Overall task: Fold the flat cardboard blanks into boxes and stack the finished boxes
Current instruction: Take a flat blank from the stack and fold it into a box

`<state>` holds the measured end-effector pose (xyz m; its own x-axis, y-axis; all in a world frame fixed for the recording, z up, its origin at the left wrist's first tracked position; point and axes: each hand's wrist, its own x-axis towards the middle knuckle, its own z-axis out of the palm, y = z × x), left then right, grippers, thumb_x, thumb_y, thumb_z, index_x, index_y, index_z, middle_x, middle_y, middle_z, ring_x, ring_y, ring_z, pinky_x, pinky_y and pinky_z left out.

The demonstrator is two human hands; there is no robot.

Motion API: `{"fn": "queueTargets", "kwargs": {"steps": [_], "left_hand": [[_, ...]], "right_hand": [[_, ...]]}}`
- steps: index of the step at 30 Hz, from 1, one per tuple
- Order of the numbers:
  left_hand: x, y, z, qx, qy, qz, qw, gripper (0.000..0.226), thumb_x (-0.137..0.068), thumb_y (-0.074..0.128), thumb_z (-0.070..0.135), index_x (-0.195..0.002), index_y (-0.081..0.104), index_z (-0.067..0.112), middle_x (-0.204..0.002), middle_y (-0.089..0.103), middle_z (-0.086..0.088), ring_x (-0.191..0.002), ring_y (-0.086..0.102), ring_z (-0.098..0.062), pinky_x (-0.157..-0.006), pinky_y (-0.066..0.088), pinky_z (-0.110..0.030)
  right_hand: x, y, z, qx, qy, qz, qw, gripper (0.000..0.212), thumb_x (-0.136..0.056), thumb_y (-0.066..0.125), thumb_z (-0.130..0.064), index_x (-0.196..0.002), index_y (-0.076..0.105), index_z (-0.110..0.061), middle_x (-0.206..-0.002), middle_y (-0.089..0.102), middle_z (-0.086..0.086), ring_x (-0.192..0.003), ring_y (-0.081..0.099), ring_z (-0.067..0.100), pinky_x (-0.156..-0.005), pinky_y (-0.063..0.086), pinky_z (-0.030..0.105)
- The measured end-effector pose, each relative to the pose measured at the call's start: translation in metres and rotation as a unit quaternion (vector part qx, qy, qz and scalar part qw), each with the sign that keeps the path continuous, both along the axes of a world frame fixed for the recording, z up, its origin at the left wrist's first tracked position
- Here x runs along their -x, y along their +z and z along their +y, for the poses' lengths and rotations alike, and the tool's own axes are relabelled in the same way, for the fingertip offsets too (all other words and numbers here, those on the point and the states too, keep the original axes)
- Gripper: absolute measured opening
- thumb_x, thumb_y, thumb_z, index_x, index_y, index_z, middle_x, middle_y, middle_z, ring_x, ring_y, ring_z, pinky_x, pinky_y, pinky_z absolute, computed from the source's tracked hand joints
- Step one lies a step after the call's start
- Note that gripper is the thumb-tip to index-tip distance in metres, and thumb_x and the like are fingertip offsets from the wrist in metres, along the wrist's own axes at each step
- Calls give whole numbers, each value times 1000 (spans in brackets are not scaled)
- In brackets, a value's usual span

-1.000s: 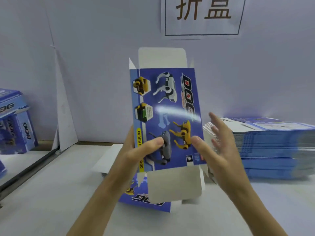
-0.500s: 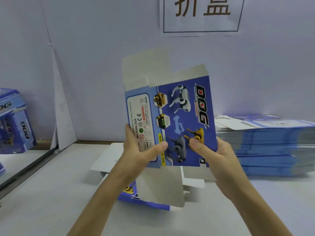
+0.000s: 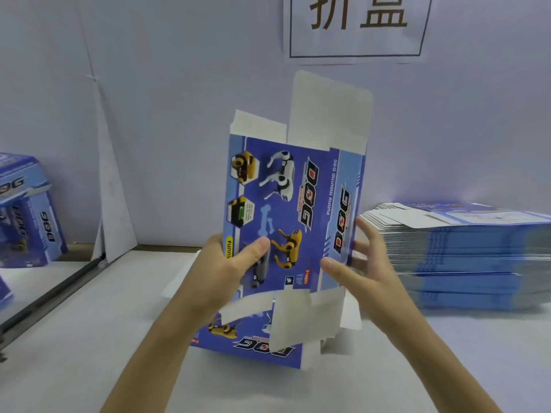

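Note:
I hold a blue cardboard blank (image 3: 298,210) printed with toy dogs upright in front of me, its white end flaps hanging loose above and below. It is squared open into a sleeve, front and right side faces showing. My left hand (image 3: 229,269) grips its lower left edge, thumb on the front face. My right hand (image 3: 360,263) holds the lower right corner, thumb on the front and spread fingers on the side panel. Another flat blank (image 3: 253,344) lies on the table under it. A thick stack of flat blanks (image 3: 465,257) sits at the right.
Finished blue boxes (image 3: 26,213) stand at the far left beyond a dark gap in the table (image 3: 44,296). A white wall with a paper sign (image 3: 357,25) closes the back. A folded white sheet (image 3: 110,186) leans on the wall at left.
The blank has swung round in my hands: first flat, then showing its left side panel, now its right side panel. My right fingers have spread on the side panel.

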<state>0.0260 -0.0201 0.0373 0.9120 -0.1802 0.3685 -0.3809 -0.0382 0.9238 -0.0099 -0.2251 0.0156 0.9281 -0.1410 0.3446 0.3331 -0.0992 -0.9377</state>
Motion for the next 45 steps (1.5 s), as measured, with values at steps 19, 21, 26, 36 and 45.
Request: {"fn": "queueTargets", "kwargs": {"steps": [19, 21, 26, 36, 45], "left_hand": [[-17, -11, -6, 46, 47, 46, 997, 64, -73, 73, 36, -127, 51, 8, -89, 71, -3, -74, 69, -13, -59, 53, -23], [-15, -14, -10, -27, 110, 40, 993, 90, -76, 73, 39, -150, 23, 27, -131, 57, 2, -113, 60, -13, -87, 49, -27], [9, -8, -25, -23, -55, 1, 998, 107, -60, 78, 66, -146, 16, 52, -134, 49, 22, -117, 54, 7, -77, 49, -8], [4, -7, -11, 88, -64, -22, 994, 40, -65, 82, 24, -99, 71, 43, -99, 74, 10, -92, 70, -7, -66, 55, -17], [-7, -8, 3, 120, -60, 33, 990, 41, -65, 76, 47, -103, 72, 32, -105, 74, 8, -98, 70, -12, -75, 54, -25]], "right_hand": [[2, -1, -16, -112, 65, 25, 991, 39, -77, 70, -26, -115, 64, -21, -104, 76, 2, -93, 74, 22, -68, 62, 35], [3, 1, -10, -90, 11, -67, 994, 27, -86, 66, -17, -112, 67, -24, -103, 76, -2, -94, 73, 18, -69, 60, 27], [7, -2, 14, 106, -91, -214, 967, 43, -90, 68, -8, -124, 63, -33, -111, 73, -14, -99, 69, 8, -81, 54, 18], [14, -1, 20, 315, -162, -282, 892, 46, -89, 60, -34, -134, 55, -22, -139, 53, -2, -130, 47, 11, -108, 34, 16], [17, 20, -24, 80, 57, -60, 993, 60, -75, 66, -48, -131, 47, -49, -124, 62, -21, -108, 62, -3, -72, 52, 12]]}}
